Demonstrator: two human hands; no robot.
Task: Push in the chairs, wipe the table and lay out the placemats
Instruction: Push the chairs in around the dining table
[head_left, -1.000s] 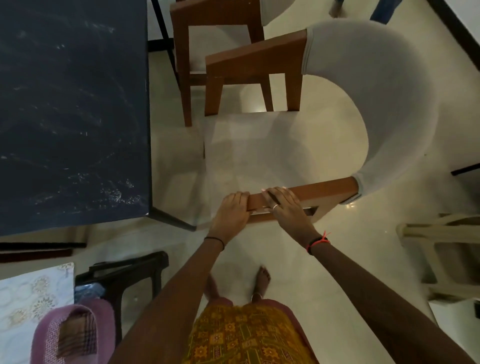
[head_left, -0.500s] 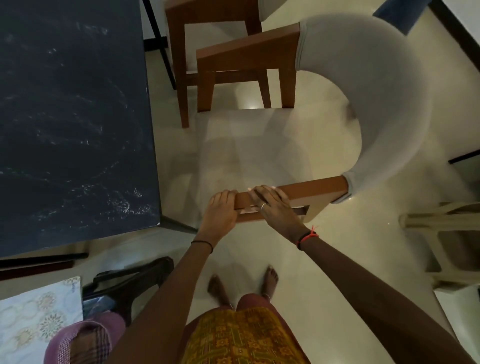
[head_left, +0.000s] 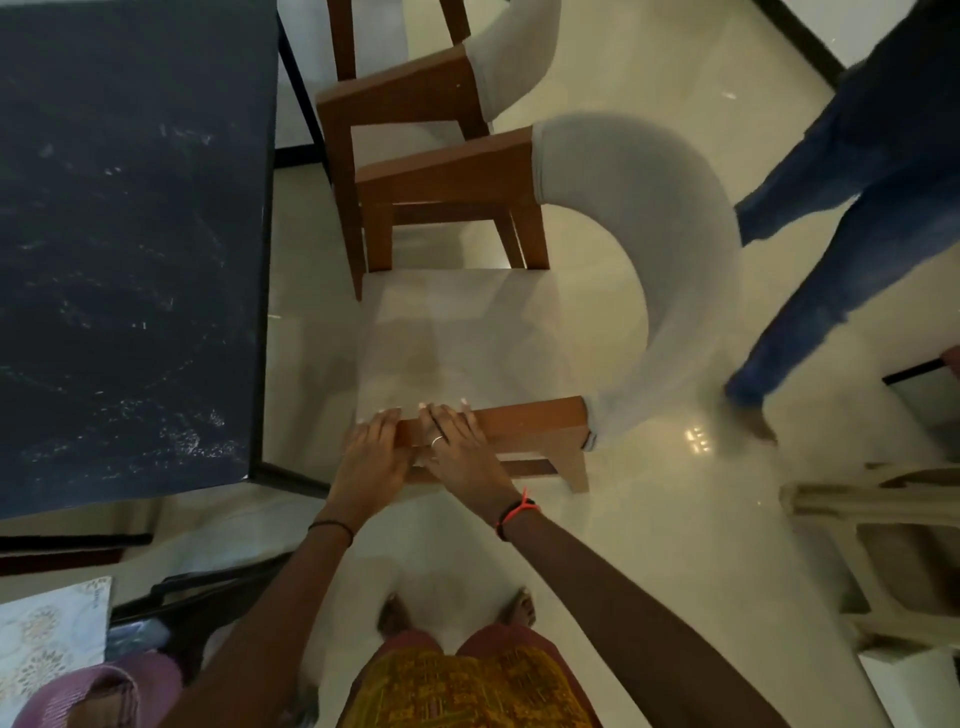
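Two hands are laid side by side on the near wooden armrest of the chair (head_left: 519, 332): the left hand (head_left: 374, 452) is curled over the armrest's front end, and the right hand (head_left: 462, 447), with a ring on one finger, is pressed flat on top with fingers spread, so each grip is held on the chair. The chair is placed beside the dark surface (head_left: 130, 234), near its corner, with the pale seat facing the surface and the curved grey backrest turned away to the right. Its armrests run left to right. A second chair (head_left: 410, 98) of the same kind is seen just beyond it. Legs in blue jeans (head_left: 857, 218) are seen right of the backrest. A patterned placemat (head_left: 47, 639) lies at lower left.
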